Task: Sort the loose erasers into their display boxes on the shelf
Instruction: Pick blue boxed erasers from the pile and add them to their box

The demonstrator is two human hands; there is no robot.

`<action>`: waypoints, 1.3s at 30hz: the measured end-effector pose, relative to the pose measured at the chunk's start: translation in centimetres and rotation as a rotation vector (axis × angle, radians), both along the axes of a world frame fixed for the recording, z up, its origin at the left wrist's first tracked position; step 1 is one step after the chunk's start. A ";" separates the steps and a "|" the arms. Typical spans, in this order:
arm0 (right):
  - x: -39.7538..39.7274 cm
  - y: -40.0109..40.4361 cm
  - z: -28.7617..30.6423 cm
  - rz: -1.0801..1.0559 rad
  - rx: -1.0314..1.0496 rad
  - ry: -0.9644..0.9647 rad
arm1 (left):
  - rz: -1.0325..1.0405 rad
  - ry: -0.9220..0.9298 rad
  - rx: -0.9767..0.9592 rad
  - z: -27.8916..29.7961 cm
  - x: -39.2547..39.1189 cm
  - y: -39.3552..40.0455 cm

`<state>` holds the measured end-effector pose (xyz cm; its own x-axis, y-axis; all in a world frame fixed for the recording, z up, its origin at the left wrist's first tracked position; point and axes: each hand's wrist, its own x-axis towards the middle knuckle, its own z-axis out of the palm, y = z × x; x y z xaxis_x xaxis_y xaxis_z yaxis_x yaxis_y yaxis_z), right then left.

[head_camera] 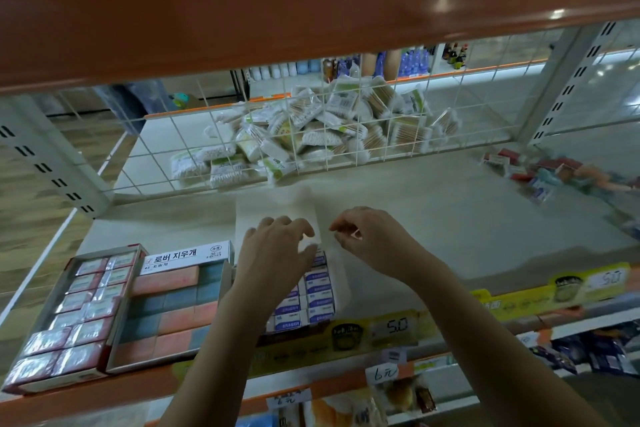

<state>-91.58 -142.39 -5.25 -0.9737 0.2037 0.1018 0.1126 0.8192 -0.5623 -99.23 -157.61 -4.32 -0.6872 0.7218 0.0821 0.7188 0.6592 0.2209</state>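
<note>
A white display box (341, 282) of blue-labelled erasers (317, 295) stands at the shelf's front middle, its white lid (273, 210) raised behind it. My left hand (273, 255) is over the box, fingers and thumb curled round the lid's lower edge. To its right, my right hand (375, 241) pinches the lid's right edge with curled fingers. A box of pink and blue erasers (166, 305) and a red box of wrapped erasers (72, 319) sit further left. Loose erasers (540, 172) lie in a blurred heap at the far right of the shelf.
A wire grid (311, 135) closes the back of the shelf, with bags of cotton swabs (304, 128) piled behind it. An orange shelf (277, 3) hangs close overhead. Yellow price strips (391, 328) run along the front edge, with goods on the shelf below.
</note>
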 end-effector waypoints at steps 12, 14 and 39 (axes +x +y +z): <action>5.4 13.4 1.7 -0.237 0.259 -0.116 | -0.355 0.127 0.105 3.1 2.4 17.4; 7.3 16.3 1.5 -0.297 0.281 -0.139 | -0.394 0.146 0.089 2.5 3.3 20.8; 12.0 33.2 -4.0 -0.489 0.325 -0.087 | -0.244 -0.005 0.029 -5.5 6.9 38.8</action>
<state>-79.54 -109.15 -9.25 -0.7824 0.6025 0.1575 0.5548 0.7893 -0.2632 -92.38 -118.84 -9.82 -0.4930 0.8641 0.1018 0.8549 0.4594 0.2410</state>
